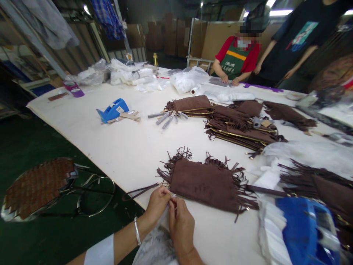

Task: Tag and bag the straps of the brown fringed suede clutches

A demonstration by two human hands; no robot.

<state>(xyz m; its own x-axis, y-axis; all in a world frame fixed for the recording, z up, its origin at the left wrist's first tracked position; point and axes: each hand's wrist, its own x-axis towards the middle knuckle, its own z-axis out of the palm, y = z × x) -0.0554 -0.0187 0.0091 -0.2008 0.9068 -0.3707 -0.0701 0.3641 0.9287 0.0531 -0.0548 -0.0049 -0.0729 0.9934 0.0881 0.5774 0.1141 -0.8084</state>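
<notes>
A dark brown fringed bag (204, 182) lies flat on the white table in front of me, its fringe spread at both sides and along the far edge. At its near left corner, my left hand (158, 201) is closed in a pinch, a bracelet round its wrist. My right hand (180, 222) pinches right beside it, the fingertips of both hands nearly touching. Whatever small piece lies between the fingers is too small to make out. A thin brown strap (142, 190) loops out to the left from that corner.
Beyond lie stacked brown fringed bags (242, 132) and a blue tape dispenser (114, 109) with paper strips. Another blue dispenser (300, 232) stands near right. Clear plastic bags (190, 79) cover the far side, where two people stand. A stool (41, 184) is at left.
</notes>
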